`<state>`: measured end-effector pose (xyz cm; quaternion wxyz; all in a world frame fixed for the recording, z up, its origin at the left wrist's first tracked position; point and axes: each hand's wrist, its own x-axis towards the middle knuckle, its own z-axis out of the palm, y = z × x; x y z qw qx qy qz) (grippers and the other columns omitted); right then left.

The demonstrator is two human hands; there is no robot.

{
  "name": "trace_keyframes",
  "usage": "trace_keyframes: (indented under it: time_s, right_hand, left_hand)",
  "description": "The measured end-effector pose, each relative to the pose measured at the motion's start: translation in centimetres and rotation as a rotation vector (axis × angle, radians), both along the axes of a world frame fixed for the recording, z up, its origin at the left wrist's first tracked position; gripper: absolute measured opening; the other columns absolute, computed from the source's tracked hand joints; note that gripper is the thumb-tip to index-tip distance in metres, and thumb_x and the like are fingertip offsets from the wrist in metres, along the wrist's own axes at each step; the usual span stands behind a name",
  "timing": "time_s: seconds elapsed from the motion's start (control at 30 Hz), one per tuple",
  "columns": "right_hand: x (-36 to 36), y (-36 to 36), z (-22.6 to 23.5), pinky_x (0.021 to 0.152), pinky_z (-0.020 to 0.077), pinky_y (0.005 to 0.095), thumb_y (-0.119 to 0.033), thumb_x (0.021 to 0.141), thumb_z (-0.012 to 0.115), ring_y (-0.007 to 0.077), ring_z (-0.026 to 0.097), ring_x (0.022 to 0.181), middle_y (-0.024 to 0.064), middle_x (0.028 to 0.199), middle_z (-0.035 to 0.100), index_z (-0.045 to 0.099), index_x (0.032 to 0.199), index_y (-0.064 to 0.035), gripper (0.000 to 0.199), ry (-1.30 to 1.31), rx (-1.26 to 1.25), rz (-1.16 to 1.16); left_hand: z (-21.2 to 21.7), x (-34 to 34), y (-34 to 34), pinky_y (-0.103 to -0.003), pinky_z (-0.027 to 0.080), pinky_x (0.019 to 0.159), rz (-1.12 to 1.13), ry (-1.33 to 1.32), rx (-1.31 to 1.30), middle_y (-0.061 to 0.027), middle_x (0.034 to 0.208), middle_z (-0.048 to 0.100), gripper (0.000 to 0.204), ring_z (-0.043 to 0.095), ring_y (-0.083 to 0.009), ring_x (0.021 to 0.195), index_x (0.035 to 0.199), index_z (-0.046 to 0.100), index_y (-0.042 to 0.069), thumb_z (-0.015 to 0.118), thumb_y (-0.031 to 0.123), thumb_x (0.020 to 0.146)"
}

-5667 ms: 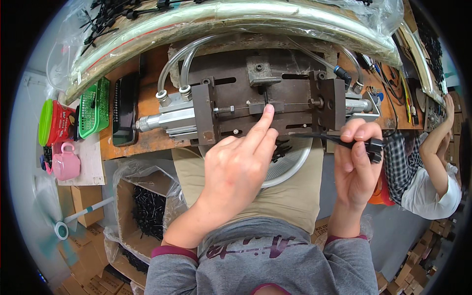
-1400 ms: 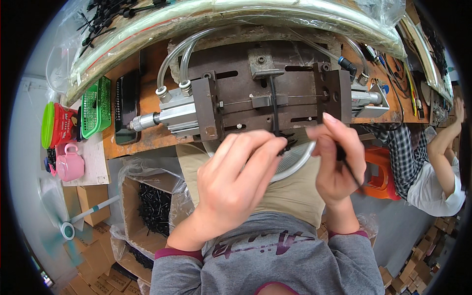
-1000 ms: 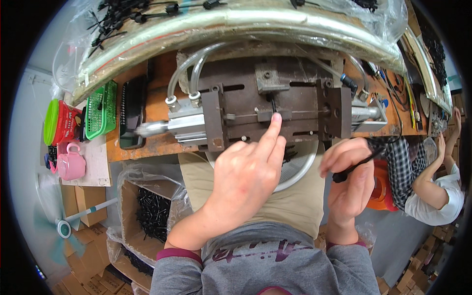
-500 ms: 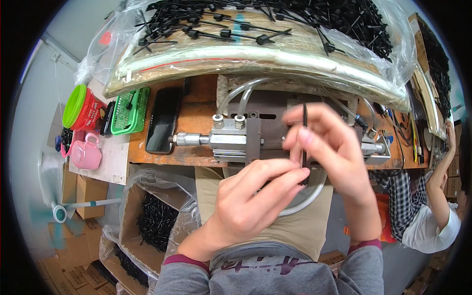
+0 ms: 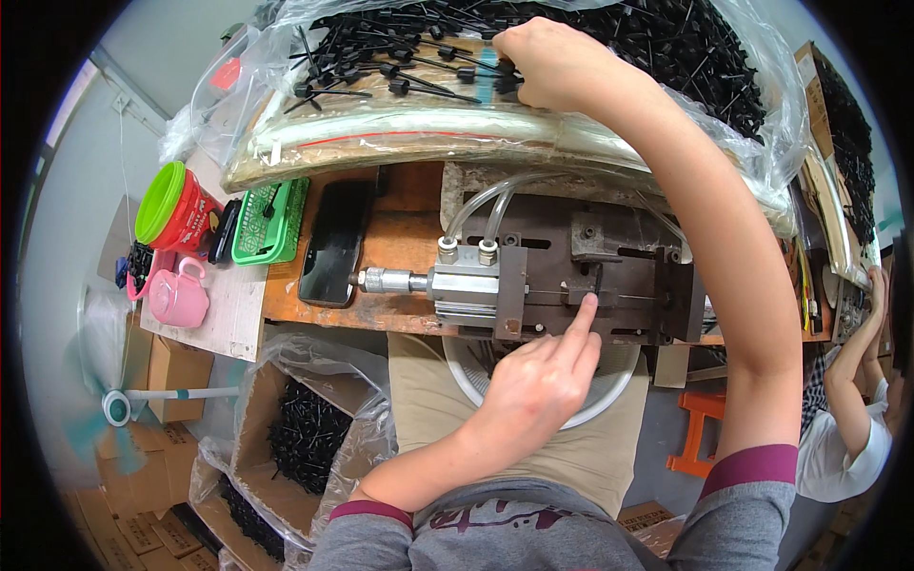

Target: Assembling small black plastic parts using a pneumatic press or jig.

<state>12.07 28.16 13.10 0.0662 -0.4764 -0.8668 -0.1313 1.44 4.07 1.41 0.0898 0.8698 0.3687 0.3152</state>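
A metal clamping fixture (image 5: 619, 297) lies across the bench in front of me, with a silver air cylinder (image 5: 465, 293) at its left. One slim black plastic piece (image 5: 599, 277) stands in the small block at the fixture's middle. Against its lower end rests the stretched index finger of my left hand (image 5: 538, 385); the other fingers are loosely curled and hold nothing. Beyond the fixture, my right hand (image 5: 557, 68) reaches over the pile of black stemmed plastic pieces (image 5: 657, 57). Its fingers are pinched at a black piece (image 5: 507, 78) on the pile's near edge, partly hidden.
Clear hoses (image 5: 495, 195) rise from the cylinder. A black phone (image 5: 336, 243), green basket (image 5: 271, 221), red tub (image 5: 181, 214) and pink cup (image 5: 178, 297) stand left. A lined carton (image 5: 252, 414) of black pieces sits below. At right are an orange stool (image 5: 700, 433) and another person's arm (image 5: 852, 357).
My hands have parted. The right has left the space above the fixture for the far pile; the left has moved onto the fixture, where the black piece, formerly between my hands, now stands.
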Motion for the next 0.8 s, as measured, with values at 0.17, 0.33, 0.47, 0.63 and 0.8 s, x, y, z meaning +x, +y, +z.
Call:
trace_keyframes:
  time_s: [0.17, 0.33, 0.47, 0.63, 0.8]
  right_hand:
    - [-1.8, 2.4, 2.9, 0.077, 0.0570, 0.0438, -0.018, 0.074, 0.066, 0.0396, 0.071, 0.086, 0.0279, 0.089, 0.071, 0.074, 0.088, 0.0067, 0.029, 0.304, -0.277, -0.064]
    - [-4.4, 3.1, 3.5, 0.076, 0.0566, 0.0402, -0.038, 0.073, 0.079, 0.0329, 0.071, 0.083, 0.0263, 0.087, 0.071, 0.073, 0.092, 0.0058, 0.049, 0.264, -0.482, -0.174]
    - [-5.4, 4.2, 1.5, 0.055, 0.0553, 0.0356, -0.056, 0.048, 0.086, 0.0232, 0.062, 0.062, 0.0140, 0.072, 0.060, 0.065, 0.080, 0.0087, 0.075, 0.185, -0.393, -0.091]
    - [-5.7, 4.5, 1.2, 0.063, 0.0581, 0.0379, -0.032, 0.061, 0.082, 0.0272, 0.069, 0.070, 0.0165, 0.078, 0.068, 0.071, 0.086, 0.0063, 0.047, 0.177, -0.359, -0.029]
    - [-5.7, 2.2, 2.3, 0.072, 0.0587, 0.0385, -0.014, 0.071, 0.076, 0.0285, 0.073, 0.087, 0.0198, 0.092, 0.073, 0.073, 0.098, 0.0053, 0.033, -0.139, -0.192, 0.000]
  left_hand:
    - [0.7, 0.3, 0.3, -0.032, 0.058, 0.068, -0.012, 0.111, -0.009, -0.0304, 0.136, 0.056, 0.028, 0.069, -0.0211, 0.071, 0.099, 0.066, -0.007, 0.067, 0.002, 0.073]
    - [0.7, 1.0, -0.2, -0.031, 0.058, 0.068, -0.044, 0.000, 0.005, -0.0310, 0.137, 0.055, 0.026, 0.069, -0.0210, 0.071, 0.098, 0.066, -0.007, 0.067, 0.002, 0.074]
    - [0.3, 0.5, -0.7, -0.032, 0.058, 0.068, -0.038, 0.037, 0.018, -0.0312, 0.135, 0.056, 0.026, 0.069, -0.0220, 0.073, 0.098, 0.066, -0.008, 0.067, 0.002, 0.074]
    - [1.5, 1.3, 0.0, -0.032, 0.057, 0.065, -0.008, 0.176, 0.029, -0.0301, 0.132, 0.059, 0.027, 0.068, -0.0221, 0.068, 0.098, 0.066, -0.007, 0.069, 0.003, 0.073]
    - [0.9, 1.3, 0.4, -0.031, 0.055, 0.060, 0.000, 0.203, 0.032, -0.0292, 0.130, 0.061, 0.024, 0.066, -0.0201, 0.061, 0.097, 0.065, -0.005, 0.070, 0.005, 0.076]
